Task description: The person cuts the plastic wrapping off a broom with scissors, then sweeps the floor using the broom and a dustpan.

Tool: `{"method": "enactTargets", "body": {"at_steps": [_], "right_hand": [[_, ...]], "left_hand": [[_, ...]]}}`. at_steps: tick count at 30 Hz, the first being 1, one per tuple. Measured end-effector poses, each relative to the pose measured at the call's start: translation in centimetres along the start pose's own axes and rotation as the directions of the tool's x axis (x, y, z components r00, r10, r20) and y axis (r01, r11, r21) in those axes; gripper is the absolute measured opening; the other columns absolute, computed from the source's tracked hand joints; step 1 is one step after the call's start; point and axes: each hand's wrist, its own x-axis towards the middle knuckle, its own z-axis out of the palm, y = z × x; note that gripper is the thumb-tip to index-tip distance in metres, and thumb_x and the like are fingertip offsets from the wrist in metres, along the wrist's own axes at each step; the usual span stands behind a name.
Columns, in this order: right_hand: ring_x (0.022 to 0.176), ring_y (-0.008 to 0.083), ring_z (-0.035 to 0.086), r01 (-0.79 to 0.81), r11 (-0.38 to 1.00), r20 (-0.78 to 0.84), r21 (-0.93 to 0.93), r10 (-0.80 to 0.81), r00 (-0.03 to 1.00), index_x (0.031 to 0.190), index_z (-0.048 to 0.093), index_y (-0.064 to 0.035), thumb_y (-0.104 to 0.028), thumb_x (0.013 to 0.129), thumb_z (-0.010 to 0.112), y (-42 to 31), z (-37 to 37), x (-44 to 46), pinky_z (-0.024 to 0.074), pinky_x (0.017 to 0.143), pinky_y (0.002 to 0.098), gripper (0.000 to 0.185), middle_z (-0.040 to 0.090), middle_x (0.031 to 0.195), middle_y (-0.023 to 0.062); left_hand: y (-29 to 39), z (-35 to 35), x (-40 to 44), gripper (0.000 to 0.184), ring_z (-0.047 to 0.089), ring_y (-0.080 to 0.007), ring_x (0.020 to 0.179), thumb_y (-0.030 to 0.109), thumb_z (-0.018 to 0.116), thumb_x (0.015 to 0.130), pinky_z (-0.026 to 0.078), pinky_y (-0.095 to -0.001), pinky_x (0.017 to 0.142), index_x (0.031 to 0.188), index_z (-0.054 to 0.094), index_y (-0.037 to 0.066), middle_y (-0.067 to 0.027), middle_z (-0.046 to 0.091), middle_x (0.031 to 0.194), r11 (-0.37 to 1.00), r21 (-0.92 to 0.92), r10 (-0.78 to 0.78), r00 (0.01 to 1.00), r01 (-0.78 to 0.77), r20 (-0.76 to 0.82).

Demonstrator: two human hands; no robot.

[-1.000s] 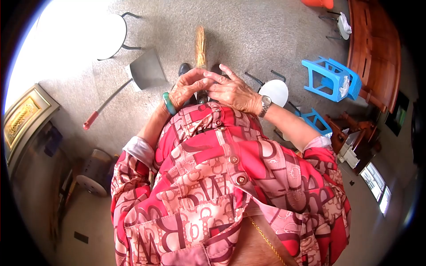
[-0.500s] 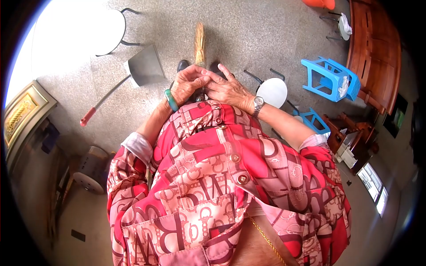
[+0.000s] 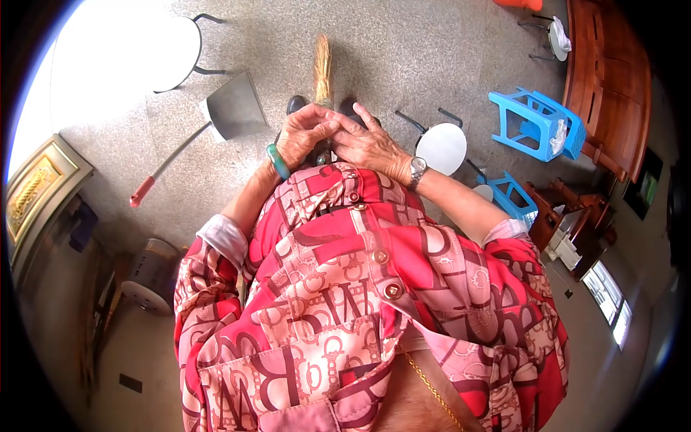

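Observation:
My left hand [image 3: 301, 140], with a green bangle at the wrist, is closed in a pinch in front of my belly. Its fingertips meet those of my right hand [image 3: 371, 150], which wears a wristwatch [image 3: 418, 171]. The right fingers are bent together at the tips, with one outer finger sticking out. Whatever is between the fingertips is hidden or too small to make out. Beneath both hands a straw broom [image 3: 323, 68] points away from me, bristles outward between my dark shoes [image 3: 296, 105]. Its handle is mostly covered by my hands and patterned shirt [image 3: 338, 288].
A metal dustpan [image 3: 236, 108] with a red grip lies at the left. Round stools stand at the upper left [image 3: 176, 54] and right [image 3: 440, 149]. Blue plastic stools [image 3: 529, 126] sit beside a wooden bench [image 3: 612, 86]. A perforated metal drum [image 3: 150, 277] is at the lower left.
My hands stay together in nearly the same pose over the broom. The view has shifted only very slightly.

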Motion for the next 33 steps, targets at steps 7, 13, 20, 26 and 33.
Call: {"method": "enactTargets", "body": {"at_steps": [7,13,20,26,33], "right_hand": [[0.130,0.0181,0.026,-0.009,1.000,-0.010,0.021,0.009,1.000,0.082,0.062,-0.0153,-0.017,0.077,0.051,0.04,0.30,-0.11,0.0223,0.102,0.0562,0.012,0.055,0.107,-0.0033],[0.130,0.0182,0.028,-0.013,0.999,-0.007,0.033,0.013,1.000,0.082,0.062,-0.0151,-0.018,0.077,0.052,-0.01,0.38,-0.20,0.0224,0.102,0.0562,0.012,0.055,0.107,-0.0028],[0.130,0.0178,0.026,-0.028,0.999,0.015,0.035,0.027,1.000,0.080,0.062,-0.0162,-0.019,0.077,0.052,-0.26,0.01,-0.23,0.0222,0.101,0.0577,0.010,0.055,0.108,-0.0032],[0.130,0.0176,0.026,-0.035,0.999,0.009,0.037,0.035,0.999,0.079,0.061,-0.0164,-0.019,0.077,0.053,-0.23,0.00,-0.50,0.0222,0.101,0.0588,0.009,0.055,0.107,-0.0039],[0.131,0.0173,0.025,-0.051,0.998,0.005,0.035,0.051,0.999,0.079,0.061,-0.0168,-0.019,0.077,0.053,-0.40,-0.02,-0.44,0.0226,0.100,0.0593,0.009,0.054,0.111,-0.0041]], "left_hand": [[0.00,0.37,-0.01,0.009,0.058,-0.0085,0.082,0.004,0.058,0.085,0.048,-0.0221,0.073,0.093,0.058,0.005,-0.0022,0.063,0.088,1.000,-0.006,0.016,1.000,-0.016,0.007],[0.06,0.43,-0.09,0.009,0.056,-0.0073,0.082,0.005,0.058,0.085,0.047,-0.0215,0.073,0.094,0.058,0.005,0.0009,0.061,0.087,1.000,0.007,0.006,1.000,-0.006,0.000],[0.26,0.60,-0.26,0.009,0.058,-0.0080,0.081,0.006,0.057,0.086,0.047,-0.0219,0.073,0.094,0.058,0.004,-0.0020,0.063,0.088,1.000,-0.004,-0.026,1.000,0.027,0.005],[-0.09,0.54,-0.24,0.011,0.057,-0.0074,0.081,0.007,0.056,0.086,0.047,-0.0217,0.073,0.097,0.059,0.004,-0.0011,0.063,0.087,1.000,0.004,-0.016,1.000,0.016,0.009],[-0.13,0.21,-0.32,0.015,0.056,-0.0068,0.079,0.014,0.052,0.090,0.045,-0.0207,0.072,0.100,0.059,0.005,0.0003,0.062,0.087,0.995,0.097,-0.025,1.000,0.023,0.012]]}}
